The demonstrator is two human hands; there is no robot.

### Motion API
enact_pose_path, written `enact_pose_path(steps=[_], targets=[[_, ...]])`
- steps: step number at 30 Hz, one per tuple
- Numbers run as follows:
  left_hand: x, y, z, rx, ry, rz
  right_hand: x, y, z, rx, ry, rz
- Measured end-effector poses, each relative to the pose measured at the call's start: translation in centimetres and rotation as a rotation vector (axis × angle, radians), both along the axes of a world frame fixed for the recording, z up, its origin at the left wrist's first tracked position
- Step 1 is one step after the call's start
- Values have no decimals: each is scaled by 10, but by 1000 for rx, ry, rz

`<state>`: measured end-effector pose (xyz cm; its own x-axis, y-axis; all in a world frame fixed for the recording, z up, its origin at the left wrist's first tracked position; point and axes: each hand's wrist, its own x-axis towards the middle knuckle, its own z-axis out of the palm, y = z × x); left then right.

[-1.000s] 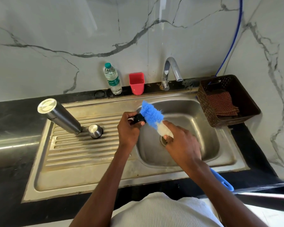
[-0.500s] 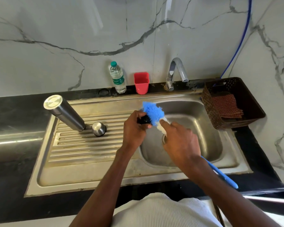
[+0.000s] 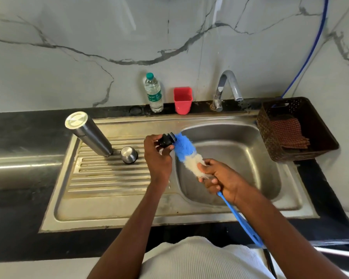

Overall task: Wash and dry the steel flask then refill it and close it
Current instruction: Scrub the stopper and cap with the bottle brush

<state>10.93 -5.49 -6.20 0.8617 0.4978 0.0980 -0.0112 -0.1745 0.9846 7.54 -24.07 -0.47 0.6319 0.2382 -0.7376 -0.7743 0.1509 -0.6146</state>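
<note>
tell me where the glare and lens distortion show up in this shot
Head view: bright glare streaks the steel ledge at left and the flask base; wide-angle bending makes the flask seem to lean and bows the counter edge; the brush bristles look soft.

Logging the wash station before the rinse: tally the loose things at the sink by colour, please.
Steel: 2, flask, flask cup
Black: 1, flask stopper
Blue and white: 1, bottle brush
Red: 2, red cup, checked cloth
Clear: 1, water bottle
Brown: 1, basket
Total: 8
</note>
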Motion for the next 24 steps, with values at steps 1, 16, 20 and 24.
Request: enact_pose_path(steps=[1,16,20,24], targets=[[-3,8,-6,42,24,15,-4,2,-3,-159,-79,-10],[-53,86,-47,-113,280,102,-22,58,-5,-456,-358,210],[-49,84,-50,-31,301,109,-22,65,-3,-426,-330,201],[-40,79,-51,65,345,61,-19,62,-12,-443,-318,146]])
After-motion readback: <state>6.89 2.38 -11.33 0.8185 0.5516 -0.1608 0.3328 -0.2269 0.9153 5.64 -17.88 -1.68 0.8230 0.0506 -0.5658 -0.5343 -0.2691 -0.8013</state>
